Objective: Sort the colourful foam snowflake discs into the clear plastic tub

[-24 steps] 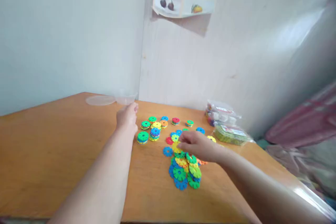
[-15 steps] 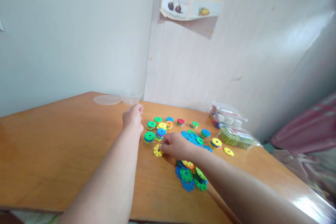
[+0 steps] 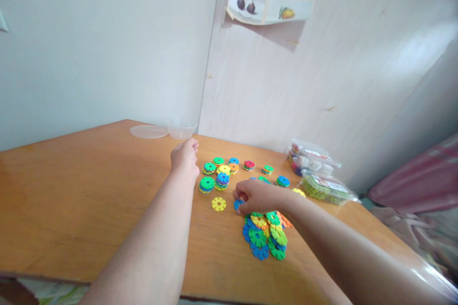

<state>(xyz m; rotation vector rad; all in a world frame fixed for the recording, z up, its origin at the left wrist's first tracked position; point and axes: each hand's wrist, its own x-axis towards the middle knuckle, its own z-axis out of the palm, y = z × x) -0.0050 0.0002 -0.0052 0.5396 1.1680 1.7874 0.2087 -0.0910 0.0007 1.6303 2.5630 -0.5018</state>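
Note:
My left hand point(image 3: 185, 157) rests on the table with its fingers curled closed; whatever is inside them, if anything, is hidden. My right hand point(image 3: 259, 195) hovers low over the discs, thumb and fingers apart. A blue notched plastic disc point(image 3: 238, 205) shows at its fingertips, and I cannot tell whether they touch it. To the left of that hand a yellow notched disc point(image 3: 219, 204) lies flat by itself. Between my hands stand small stacks, among them a green-topped stack point(image 3: 206, 184) and a blue-topped stack point(image 3: 222, 179). A loose pile of mixed discs point(image 3: 265, 236) spreads below my right wrist.
Behind my left hand are a clear plastic tub point(image 3: 181, 132) and its flat lid point(image 3: 148, 131). At the right edge sit clear boxes point(image 3: 313, 159) and a box with green contents point(image 3: 329, 188). A red-topped stack point(image 3: 249, 165) stands farther back. The wooden table point(image 3: 89, 200) meets the wall.
My right hand has let go of the yellow disc and moved right to the blue disc. My left hand keeps its closed pose. The view has shifted slightly.

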